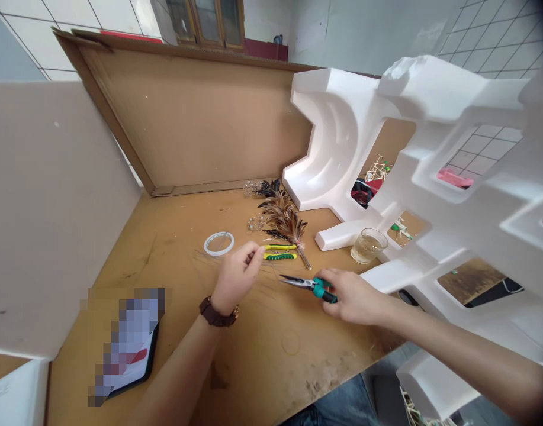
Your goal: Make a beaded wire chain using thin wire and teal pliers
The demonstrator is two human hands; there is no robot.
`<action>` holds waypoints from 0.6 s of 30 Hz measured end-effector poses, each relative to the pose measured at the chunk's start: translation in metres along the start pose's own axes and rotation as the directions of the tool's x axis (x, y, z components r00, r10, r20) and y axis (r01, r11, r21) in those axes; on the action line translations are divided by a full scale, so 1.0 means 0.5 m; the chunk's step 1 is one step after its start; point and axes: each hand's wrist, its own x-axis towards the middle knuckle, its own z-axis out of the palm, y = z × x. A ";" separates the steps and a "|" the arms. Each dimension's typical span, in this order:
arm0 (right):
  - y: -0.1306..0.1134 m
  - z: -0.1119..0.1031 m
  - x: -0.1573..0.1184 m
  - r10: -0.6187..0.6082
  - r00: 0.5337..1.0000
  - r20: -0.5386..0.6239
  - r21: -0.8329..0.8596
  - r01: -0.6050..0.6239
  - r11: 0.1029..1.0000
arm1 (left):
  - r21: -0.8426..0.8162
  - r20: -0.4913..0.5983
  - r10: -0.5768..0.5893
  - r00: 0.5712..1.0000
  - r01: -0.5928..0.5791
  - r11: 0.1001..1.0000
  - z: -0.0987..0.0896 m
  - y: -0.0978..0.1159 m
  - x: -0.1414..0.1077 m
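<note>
My right hand (353,296) grips needle-nose pliers (309,285) by their teal and black handles, the jaws pointing left. To their left, my left hand (238,272), with a dark watch on its wrist, is closed in a pinch; what it holds, if anything, is too thin to make out. Just beyond the fingertips lies a tool with yellow and green handles (280,256), partly hidden by that hand. A bundle of brown feathers (283,216) with a bound stem lies behind it. The white ring-shaped roll (205,247) rests on the table, with fine wires around it.
White foam packing (342,142) stands along the right, with a clear glass of pale liquid (369,245) against it. A cardboard panel (200,118) rises at the back. The phone (133,349) lies at the left on the brown table (248,361). Small beaded wire pieces (256,222) lie beside the feathers.
</note>
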 end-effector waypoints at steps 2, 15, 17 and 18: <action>-0.002 0.036 0.005 0.018 0.999 0.030 -0.067 -0.016 0.998 | -0.025 -0.052 -0.034 0.998 0.032 0.999 -0.013 -0.012 0.008; -0.010 0.173 0.038 -0.038 0.999 -0.019 -0.126 0.035 0.991 | -0.129 0.111 -0.083 0.990 0.098 0.987 -0.014 -0.025 0.014; -0.009 0.177 0.037 -0.037 0.999 -0.037 -0.097 0.033 0.995 | -0.189 0.152 -0.115 0.982 0.143 0.972 -0.006 -0.028 0.015; -0.008 0.178 0.037 -0.033 0.998 -0.045 -0.084 0.029 0.996 | -0.223 0.178 -0.127 0.976 0.166 0.961 -0.002 -0.028 0.015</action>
